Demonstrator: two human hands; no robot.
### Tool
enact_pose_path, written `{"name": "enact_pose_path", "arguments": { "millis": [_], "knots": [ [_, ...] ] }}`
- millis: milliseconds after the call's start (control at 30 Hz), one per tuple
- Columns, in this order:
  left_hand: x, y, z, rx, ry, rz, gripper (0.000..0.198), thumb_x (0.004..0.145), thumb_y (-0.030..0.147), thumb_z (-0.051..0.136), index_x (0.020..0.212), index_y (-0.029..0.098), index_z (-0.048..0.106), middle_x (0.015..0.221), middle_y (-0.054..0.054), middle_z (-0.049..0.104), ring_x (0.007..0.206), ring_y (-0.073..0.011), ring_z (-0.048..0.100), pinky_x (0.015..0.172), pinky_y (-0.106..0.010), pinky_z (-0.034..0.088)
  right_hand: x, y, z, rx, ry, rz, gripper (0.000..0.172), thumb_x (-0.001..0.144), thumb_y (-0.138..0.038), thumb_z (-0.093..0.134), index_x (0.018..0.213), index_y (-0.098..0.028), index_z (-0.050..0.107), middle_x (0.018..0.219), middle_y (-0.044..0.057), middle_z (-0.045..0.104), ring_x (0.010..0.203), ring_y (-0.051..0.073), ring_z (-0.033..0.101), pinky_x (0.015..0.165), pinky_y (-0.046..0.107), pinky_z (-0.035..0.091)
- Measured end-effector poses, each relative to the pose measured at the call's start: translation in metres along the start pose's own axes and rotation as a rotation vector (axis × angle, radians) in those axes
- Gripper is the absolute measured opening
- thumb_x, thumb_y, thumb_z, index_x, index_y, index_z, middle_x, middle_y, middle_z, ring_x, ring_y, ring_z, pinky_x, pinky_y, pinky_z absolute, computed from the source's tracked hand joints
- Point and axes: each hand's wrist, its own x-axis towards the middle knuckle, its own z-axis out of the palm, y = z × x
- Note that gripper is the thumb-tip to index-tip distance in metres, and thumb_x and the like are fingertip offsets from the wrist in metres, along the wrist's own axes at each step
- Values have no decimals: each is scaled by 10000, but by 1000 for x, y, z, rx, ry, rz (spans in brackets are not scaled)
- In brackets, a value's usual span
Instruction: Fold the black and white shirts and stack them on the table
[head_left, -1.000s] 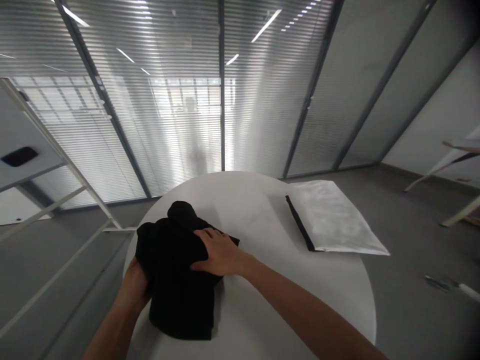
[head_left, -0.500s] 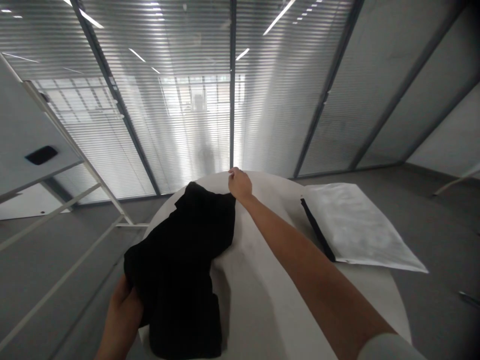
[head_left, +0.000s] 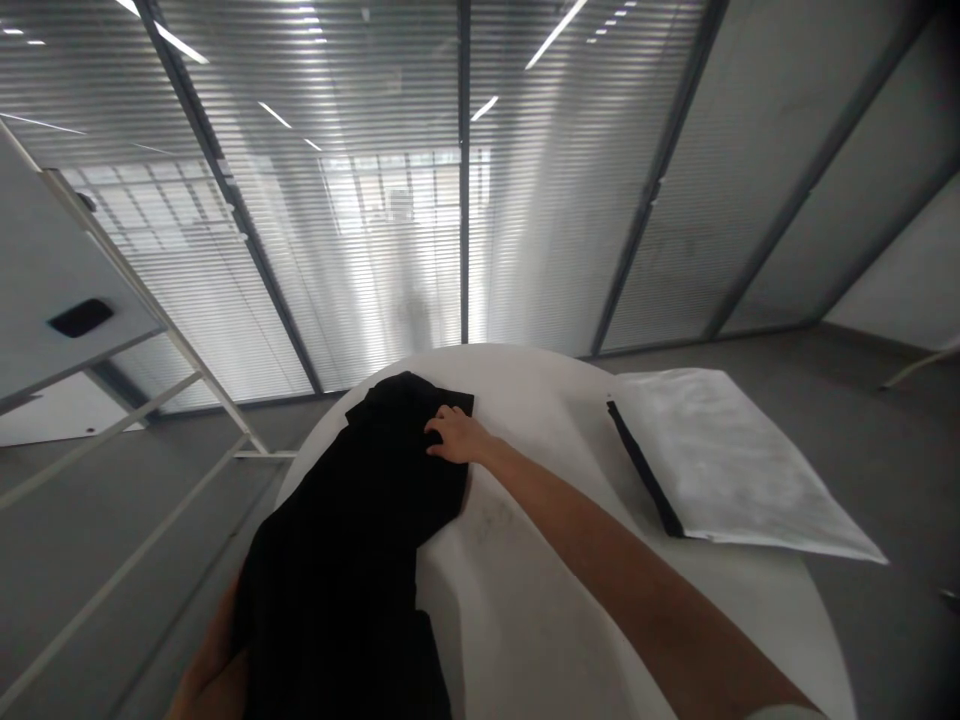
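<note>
Right hand is lying on the far end of a black cloth, fingers loosely curled, no real pinch. The cloth runs over the left side of the round white tabletop and past its near edge. Left hand is mostly hidden behind it, so can't tell its grip. White padded envelope sits over on the right.

**Round white table with a white padded mailer**
The mailer, black along one edge, lies flat on the table's right side; glass partitions with slatted blinds rise beyond, above a grey floor.
</note>
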Motion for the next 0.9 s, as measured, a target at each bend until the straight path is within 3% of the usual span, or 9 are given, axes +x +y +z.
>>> {"name": "enact_pose_path", "arguments": {
  "millis": [133, 200, 333, 433, 533, 600, 733, 833, 900],
  "knots": [
    [14, -1, -15, 151, -94, 73, 661, 681, 315, 575, 1340, 351, 537, 1383, -6, 562, 1351, -321, 426, 1157, -500, 289, 41, 12, -33, 79, 116, 6, 345, 928, -377, 578, 1202, -169, 591, 1230, 82, 589, 1053, 234, 597, 889, 427, 514],
    [20, 5, -23, 356, -124, 155, 657, 665, 248, 519, 1315, 327, 581, 1396, -26, 548, 1328, -333, 451, 1148, -516, 300, 58, 21, -53, 110, 204, 32, 332, 921, -352, 566, 1181, -157, 635, 1195, 110, 631, 1135, 261, 560, 1002, 416, 434],
    [30, 43, -12, 731, -66, 378, 676, 670, 179, 449, 1328, 236, 593, 1430, -92, 506, 1339, -345, 419, 1129, -525, 310, 64, 38, -75, 187, 402, 138, 387, 887, -295, 541, 1241, -159, 620, 1240, 112, 630, 1272, 250, 469, 1106, 419, 307],
    [35, 85, 23, 820, -244, 491, 650, 728, 156, 429, 1353, 265, 571, 1408, -51, 538, 1320, -285, 450, 1133, -473, 312, 37, 47, -67, 260, 461, 182, 374, 838, -185, 527, 1186, -195, 660, 1274, 72, 622, 1271, 210, 483, 1119, 386, 294],
    [42, 118, 72, 812, -448, 600, 548, 860, 231, 398, 1388, 290, 530, 1444, -49, 503, 1345, -260, 422, 1129, -459, 302, -9, 53, -52, 248, 275, 123, 314, 792, -135, 562, 1047, -220, 724, 1167, 46, 680, 1147, 202, 582, 1062, 373, 373],
    [49, 130, 105, 827, -516, 610, 498, 911, 308, 378, 1381, 277, 538, 1458, -100, 481, 1358, -301, 401, 1110, -511, 290, -40, 57, -48, 207, 118, 72, 271, 804, -159, 575, 1009, -227, 739, 1127, 49, 695, 1117, 213, 599, 1034, 378, 400],
    [64, 134, 166, 829, -515, 556, 533, 927, 436, 392, 1425, 265, 471, 1528, -163, 363, 1407, -389, 291, 1071, -636, 233, -93, 67, -69, 70, -40, 94, 262, 857, -267, 568, 1063, -230, 727, 1127, 69, 691, 1066, 237, 613, 983, 385, 437],
    [69, 128, 201, 809, -470, 494, 548, 939, 440, 353, 1433, 223, 452, 1517, -212, 356, 1407, -406, 279, 1049, -672, 227, -121, 77, -101, -134, 48, 241, 328, 899, -328, 520, 1171, -234, 675, 1222, 96, 641, 1142, 258, 566, 1014, 407, 400],
    [68, 122, 217, 815, -388, 479, 546, 944, 410, 338, 1434, 194, 446, 1506, -226, 364, 1405, -405, 278, 1054, -676, 213, -136, 85, -121, -319, 156, 454, 388, 896, -352, 514, 1248, -227, 621, 1282, 139, 584, 1210, 311, 506, 1012, 479, 376]
  ]
}}
